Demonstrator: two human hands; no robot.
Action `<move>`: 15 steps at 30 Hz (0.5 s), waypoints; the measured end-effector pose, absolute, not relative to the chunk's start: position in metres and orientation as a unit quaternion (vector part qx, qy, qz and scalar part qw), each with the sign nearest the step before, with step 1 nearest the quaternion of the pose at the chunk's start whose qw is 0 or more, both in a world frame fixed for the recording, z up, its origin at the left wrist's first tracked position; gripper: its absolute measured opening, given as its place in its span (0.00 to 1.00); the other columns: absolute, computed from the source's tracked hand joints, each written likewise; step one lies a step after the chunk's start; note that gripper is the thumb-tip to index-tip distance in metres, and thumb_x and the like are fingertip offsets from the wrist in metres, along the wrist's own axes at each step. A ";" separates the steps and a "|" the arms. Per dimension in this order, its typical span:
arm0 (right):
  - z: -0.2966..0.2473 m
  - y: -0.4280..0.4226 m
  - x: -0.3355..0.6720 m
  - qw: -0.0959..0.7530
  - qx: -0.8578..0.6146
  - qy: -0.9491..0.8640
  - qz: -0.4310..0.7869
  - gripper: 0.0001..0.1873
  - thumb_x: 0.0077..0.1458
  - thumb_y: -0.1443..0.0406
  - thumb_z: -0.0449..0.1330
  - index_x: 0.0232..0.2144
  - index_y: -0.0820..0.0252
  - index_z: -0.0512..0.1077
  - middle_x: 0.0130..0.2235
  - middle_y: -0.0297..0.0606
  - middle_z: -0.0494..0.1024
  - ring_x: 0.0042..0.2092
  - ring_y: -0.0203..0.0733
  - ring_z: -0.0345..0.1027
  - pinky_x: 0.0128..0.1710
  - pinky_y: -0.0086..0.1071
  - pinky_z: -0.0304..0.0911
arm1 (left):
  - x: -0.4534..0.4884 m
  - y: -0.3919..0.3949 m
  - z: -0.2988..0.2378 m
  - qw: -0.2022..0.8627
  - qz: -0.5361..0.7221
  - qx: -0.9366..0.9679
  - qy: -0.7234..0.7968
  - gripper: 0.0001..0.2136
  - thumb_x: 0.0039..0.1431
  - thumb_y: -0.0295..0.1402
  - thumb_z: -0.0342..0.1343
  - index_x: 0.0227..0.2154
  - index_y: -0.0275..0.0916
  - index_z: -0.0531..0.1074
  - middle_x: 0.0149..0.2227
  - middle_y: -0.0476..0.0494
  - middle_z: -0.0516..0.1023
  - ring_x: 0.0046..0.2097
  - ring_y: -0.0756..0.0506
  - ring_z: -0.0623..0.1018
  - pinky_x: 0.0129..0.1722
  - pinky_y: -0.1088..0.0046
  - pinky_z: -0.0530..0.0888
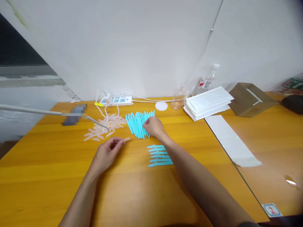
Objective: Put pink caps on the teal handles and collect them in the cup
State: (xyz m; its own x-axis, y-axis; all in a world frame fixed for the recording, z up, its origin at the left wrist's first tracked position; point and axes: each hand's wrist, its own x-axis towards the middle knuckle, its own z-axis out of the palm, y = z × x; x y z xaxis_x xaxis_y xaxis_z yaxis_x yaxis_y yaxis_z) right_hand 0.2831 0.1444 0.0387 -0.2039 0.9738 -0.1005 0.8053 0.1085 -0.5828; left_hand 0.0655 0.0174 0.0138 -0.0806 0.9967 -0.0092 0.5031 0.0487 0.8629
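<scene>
While the left hand [109,151] pinches a pale piece [127,139], the right hand [154,126] curls over turquoise sticks [136,125], grip unclear.

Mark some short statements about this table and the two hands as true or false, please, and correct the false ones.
1. The left hand holds a pale piece. True.
2. The right hand rests on the white envelopes. False: its fingers are at the turquoise pile.
3. A row of turquoise pieces is partly covered by the right forearm. True.
4. The plastic bottle has no cap. False: a white cap is on it.
5. The power strip has nothing plugged in. False: a white plug sits in it.
6. A round white disc lies on the table. True.
</scene>
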 end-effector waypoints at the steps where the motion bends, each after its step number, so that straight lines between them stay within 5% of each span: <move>1: 0.043 0.140 0.290 0.169 -0.600 -0.733 0.275 0.11 0.54 0.65 0.56 0.33 0.62 0.79 0.36 0.45 0.82 0.40 0.44 0.75 0.36 0.29 0.62 | 0.072 0.017 0.014 0.379 0.387 0.558 0.629 0.15 0.58 0.45 0.58 0.37 0.37 0.74 0.34 0.44 0.79 0.36 0.47 0.77 0.39 0.74 0.72; 4: 0.052 0.121 0.323 0.195 -0.544 -0.750 0.323 0.12 0.57 0.60 0.55 0.34 0.60 0.76 0.34 0.36 0.80 0.36 0.37 0.72 0.34 0.26 0.61 | 0.085 0.015 0.015 0.460 0.452 0.465 0.606 0.16 0.53 0.43 0.64 0.39 0.37 0.75 0.32 0.47 0.79 0.34 0.50 0.77 0.38 0.76 0.73; 9: 0.048 0.086 0.389 0.186 -0.405 -0.664 0.600 0.19 0.58 0.51 0.57 0.35 0.62 0.69 0.29 0.32 0.74 0.29 0.32 0.64 0.30 0.26 0.60 | 0.107 0.012 0.014 0.495 0.500 0.392 0.593 0.16 0.52 0.41 0.66 0.41 0.37 0.78 0.34 0.45 0.82 0.35 0.50 0.78 0.41 0.74 0.74; 15: 0.037 0.062 0.417 0.193 -0.416 -0.657 0.599 0.19 0.61 0.49 0.56 0.35 0.60 0.70 0.29 0.30 0.67 0.28 0.32 0.56 0.27 0.25 0.53 | 0.137 0.001 0.015 0.486 0.458 0.412 0.620 0.17 0.51 0.43 0.66 0.40 0.37 0.81 0.33 0.43 0.83 0.34 0.48 0.79 0.40 0.73 0.75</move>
